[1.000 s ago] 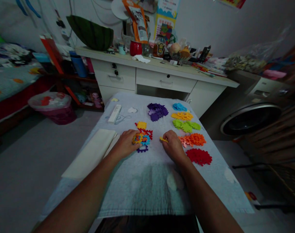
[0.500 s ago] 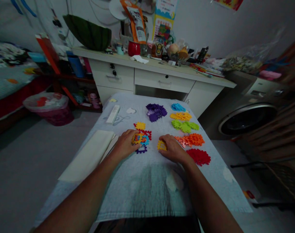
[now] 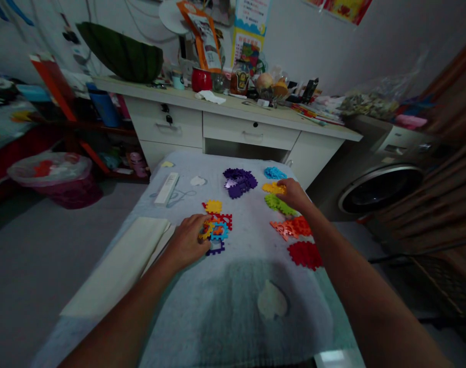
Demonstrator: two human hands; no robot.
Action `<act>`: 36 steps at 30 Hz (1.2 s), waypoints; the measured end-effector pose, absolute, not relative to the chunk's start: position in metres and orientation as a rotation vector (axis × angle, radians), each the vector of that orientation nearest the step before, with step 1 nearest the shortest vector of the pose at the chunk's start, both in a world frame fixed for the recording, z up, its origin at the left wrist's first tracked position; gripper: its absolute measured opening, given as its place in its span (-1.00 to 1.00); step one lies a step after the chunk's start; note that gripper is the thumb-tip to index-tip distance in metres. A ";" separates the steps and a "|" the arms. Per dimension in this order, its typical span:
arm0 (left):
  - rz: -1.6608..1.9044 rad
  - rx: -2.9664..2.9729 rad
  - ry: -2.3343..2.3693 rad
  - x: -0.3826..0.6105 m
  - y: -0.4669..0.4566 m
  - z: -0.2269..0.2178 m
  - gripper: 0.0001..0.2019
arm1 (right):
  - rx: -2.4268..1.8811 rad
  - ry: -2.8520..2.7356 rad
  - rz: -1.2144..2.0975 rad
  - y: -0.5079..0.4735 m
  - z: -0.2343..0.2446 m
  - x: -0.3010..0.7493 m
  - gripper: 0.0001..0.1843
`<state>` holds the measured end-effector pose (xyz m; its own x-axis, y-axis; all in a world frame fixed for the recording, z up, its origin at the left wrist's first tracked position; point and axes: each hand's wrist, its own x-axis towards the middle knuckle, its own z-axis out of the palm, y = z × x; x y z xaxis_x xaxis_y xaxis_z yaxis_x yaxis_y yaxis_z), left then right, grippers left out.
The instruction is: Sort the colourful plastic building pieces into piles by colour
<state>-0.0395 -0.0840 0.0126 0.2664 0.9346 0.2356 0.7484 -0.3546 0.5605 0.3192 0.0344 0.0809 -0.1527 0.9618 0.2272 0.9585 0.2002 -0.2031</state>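
My left hand point(image 3: 189, 239) rests curled on a joined cluster of mixed-colour toothed plastic pieces point(image 3: 216, 230) on the towel-covered table point(image 3: 233, 286). My right hand point(image 3: 294, 195) reaches far right, fingers closed over the yellow pile point(image 3: 270, 187); whether it grips a piece is hidden. Around it lie sorted piles: blue point(image 3: 274, 173), green point(image 3: 276, 203), orange point(image 3: 292, 227), red point(image 3: 304, 254) and purple point(image 3: 238, 181).
A folded cream cloth point(image 3: 117, 266) lies at the table's left, a white stick-like box point(image 3: 167, 188) beyond it. A cluttered white desk point(image 3: 225, 122) stands behind, a washing machine point(image 3: 382, 184) to the right, a lined bin point(image 3: 52, 176) on the floor at left.
My right hand has moved from the table's middle, where it held a yellow piece, out to the yellow pile at far right. My left hand stays on the mixed cluster.
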 end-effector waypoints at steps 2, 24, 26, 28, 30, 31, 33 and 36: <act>0.753 2.195 1.538 -0.039 -0.084 0.013 -0.38 | -1.960 -2.082 -0.049 0.055 0.077 0.331 -0.63; 0.904 2.083 1.434 -0.034 -0.085 0.018 -0.45 | -1.946 -1.902 0.014 0.071 0.061 0.312 -0.72; 0.905 2.070 1.415 -0.034 -0.085 0.019 -0.44 | -1.767 -2.000 0.087 0.053 0.062 0.290 -0.73; 0.905 2.056 1.394 -0.033 -0.085 0.021 -0.43 | -1.590 -2.098 0.207 0.029 0.062 0.264 -0.74; 0.928 2.041 1.379 -0.033 -0.085 0.022 -0.42 | -1.434 -2.209 0.331 0.001 0.061 0.236 -0.76; 0.947 2.028 1.371 -0.032 -0.085 0.022 -0.40 | -1.367 -2.259 0.382 -0.013 0.059 0.222 -0.77; 0.994 1.986 1.352 -0.033 -0.084 0.020 -0.37 | -1.257 -2.379 0.461 -0.038 0.055 0.196 -0.77; 1.073 1.922 1.332 -0.034 -0.082 0.014 -0.36 | -1.200 -2.435 0.443 -0.066 0.046 0.166 -0.62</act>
